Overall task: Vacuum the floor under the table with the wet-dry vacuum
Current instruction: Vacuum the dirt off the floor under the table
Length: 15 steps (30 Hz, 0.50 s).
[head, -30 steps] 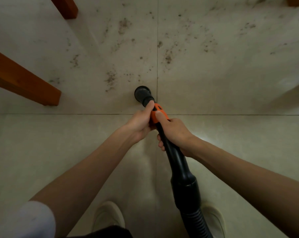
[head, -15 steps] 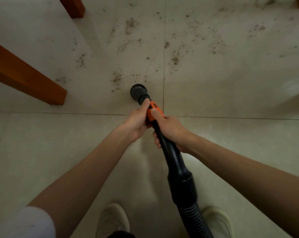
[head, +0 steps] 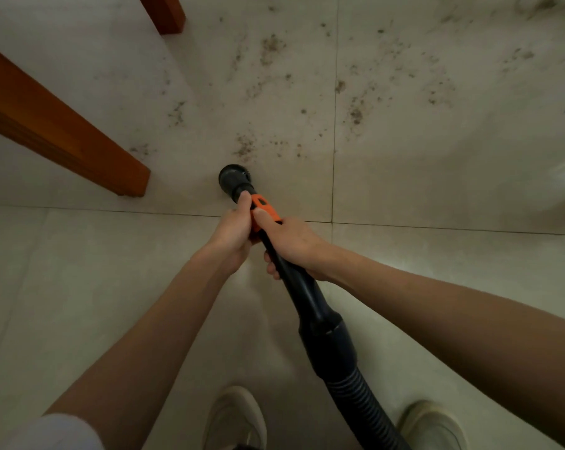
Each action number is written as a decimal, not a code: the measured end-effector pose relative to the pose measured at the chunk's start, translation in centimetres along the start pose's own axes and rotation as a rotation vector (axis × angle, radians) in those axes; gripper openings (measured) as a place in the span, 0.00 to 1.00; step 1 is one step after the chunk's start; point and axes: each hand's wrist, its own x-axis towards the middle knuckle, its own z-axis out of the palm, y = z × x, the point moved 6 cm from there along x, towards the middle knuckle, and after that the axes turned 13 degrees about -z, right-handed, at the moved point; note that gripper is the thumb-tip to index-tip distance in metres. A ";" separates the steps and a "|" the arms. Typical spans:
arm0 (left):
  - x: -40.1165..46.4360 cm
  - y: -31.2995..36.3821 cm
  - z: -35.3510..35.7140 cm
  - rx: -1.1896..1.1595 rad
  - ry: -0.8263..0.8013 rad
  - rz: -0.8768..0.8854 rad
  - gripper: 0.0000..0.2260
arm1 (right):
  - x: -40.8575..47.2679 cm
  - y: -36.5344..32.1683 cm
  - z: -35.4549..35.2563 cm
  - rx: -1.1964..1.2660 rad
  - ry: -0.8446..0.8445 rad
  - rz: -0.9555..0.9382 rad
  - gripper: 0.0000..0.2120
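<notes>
Nozzle (head: 232, 179) shifted left; both hands (head: 234, 237) still grip wand (head: 302, 287).

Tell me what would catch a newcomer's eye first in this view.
The black vacuum wand with its orange collar sits dead centre, gripped by the left hand and right hand, its round nozzle near the floor. Just beyond the nozzle, dark crumbs and dirt speckle the pale tiles toward the top. Orange-brown wooden table legs cross the upper left.
</notes>
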 end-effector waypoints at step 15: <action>1.4 1.8 0.3 0.029 0.000 -0.016 0.17 | 1.7 -0.9 -0.1 -0.019 0.049 -0.027 0.22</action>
